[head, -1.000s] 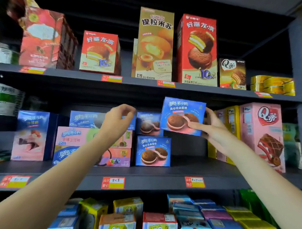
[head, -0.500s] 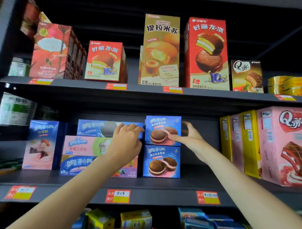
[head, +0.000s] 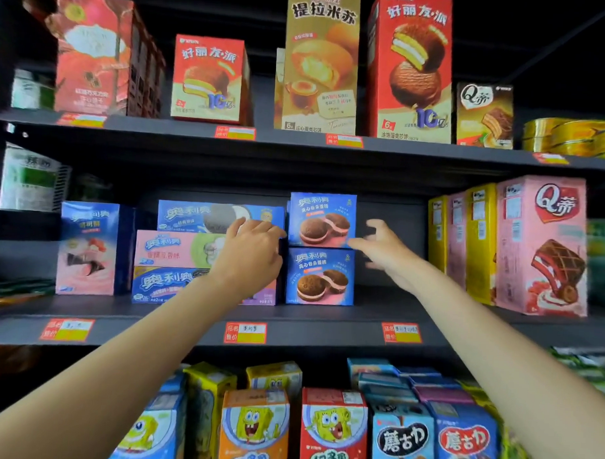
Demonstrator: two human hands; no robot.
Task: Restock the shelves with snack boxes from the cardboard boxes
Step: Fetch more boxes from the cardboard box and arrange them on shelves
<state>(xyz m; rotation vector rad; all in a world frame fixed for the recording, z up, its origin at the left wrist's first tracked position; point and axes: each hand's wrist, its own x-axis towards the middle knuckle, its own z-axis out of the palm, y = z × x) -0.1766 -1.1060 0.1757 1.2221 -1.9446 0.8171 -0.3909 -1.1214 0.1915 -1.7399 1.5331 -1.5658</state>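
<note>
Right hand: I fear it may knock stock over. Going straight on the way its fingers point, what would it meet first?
Probably the upper blue cake box, at its right edge: the right hand points up and left at it, with the fingertip just short or touching. Depth is unclear.

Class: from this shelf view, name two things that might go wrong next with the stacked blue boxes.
1. The top blue box stands on the lower blue box; a nudge from the right hand might topple it.
2. The left hand may shift the flat stack beside it.
</note>
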